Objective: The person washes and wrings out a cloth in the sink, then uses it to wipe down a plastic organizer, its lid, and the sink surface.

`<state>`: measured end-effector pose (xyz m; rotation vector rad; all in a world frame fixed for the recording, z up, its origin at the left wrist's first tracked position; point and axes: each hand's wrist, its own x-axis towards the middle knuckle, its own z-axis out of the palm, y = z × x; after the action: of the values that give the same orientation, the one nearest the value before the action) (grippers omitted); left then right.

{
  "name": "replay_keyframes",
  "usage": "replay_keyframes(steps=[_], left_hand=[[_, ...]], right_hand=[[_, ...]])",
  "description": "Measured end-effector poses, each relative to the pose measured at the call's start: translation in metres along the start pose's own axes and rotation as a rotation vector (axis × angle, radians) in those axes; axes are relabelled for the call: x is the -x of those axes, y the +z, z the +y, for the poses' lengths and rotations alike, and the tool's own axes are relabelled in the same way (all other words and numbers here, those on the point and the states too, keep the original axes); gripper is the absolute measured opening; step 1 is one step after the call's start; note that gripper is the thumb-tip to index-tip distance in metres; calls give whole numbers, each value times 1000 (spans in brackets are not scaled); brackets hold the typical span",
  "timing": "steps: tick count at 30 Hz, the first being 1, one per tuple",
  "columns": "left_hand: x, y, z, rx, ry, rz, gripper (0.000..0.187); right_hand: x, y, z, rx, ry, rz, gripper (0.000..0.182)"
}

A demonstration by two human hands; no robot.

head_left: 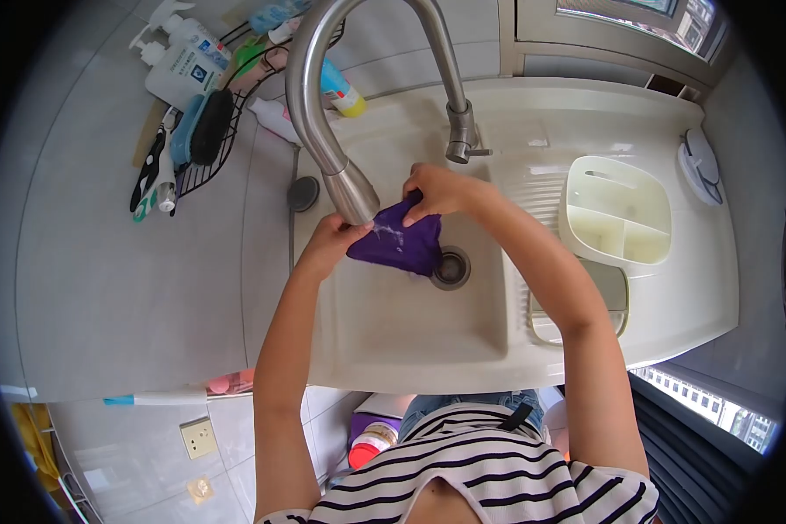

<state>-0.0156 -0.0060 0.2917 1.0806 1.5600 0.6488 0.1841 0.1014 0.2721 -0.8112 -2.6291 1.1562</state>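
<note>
A purple cloth (402,243) is stretched between my two hands over the sink basin (393,323). My left hand (330,244) pinches its left corner, right beside the faucet's spray head (352,196). At the upper right edge of the cloth, my right hand (437,192) grips it between thumb and fingers. Whitish streaks, perhaps water or suds, show on the cloth near the spray head. Its lower right corner hangs by the metal drain (451,267).
To the right stand a cream divided caddy (618,210) and a rectangular mirror-like tray (585,301) on the ribbed drainboard. A wire rack (210,179) with brushes and pump bottles (183,70) hangs at left. A black round stopper (303,194) sits at the basin's left edge.
</note>
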Motion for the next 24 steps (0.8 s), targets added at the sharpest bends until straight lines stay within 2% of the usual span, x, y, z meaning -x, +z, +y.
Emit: replay_keyframes(steps=[2,4,5,7,8,10,13,16,18,20,24], left_hand=[[9,3,9,141,157,119,15],[5,-20,-5,235,207,118,13],[6,-26,-6,333,253,117,19],[5,-27,-10,345,302,118,25],[5,-24,-10,359,345,113,32],[5,-18,-10,397,346,153,30],[6,-12,-19,365,342,199,23],[7,6,-14,335,304,223,8],[4,12,-12,377,269,234,10],[-7,14,-14,373,231,128,26],[-25,18,-23,442,110,239,20]], right_hand=[[-4,-1,15,64,-24,58,38],[0,-9,25,-54,-72,175,34],[2,-6,29,-53,-75,177,34],[0,2,38,-577,-34,124,25],[-6,10,42,-577,-39,124,25],[-13,27,48,-898,-81,200,19],[-4,31,40,-1032,-64,180,13],[-2,33,45,-1059,-62,176,13],[3,27,40,-1113,-78,165,12],[7,21,39,-1164,-96,156,12],[8,7,45,-1119,-95,102,11]])
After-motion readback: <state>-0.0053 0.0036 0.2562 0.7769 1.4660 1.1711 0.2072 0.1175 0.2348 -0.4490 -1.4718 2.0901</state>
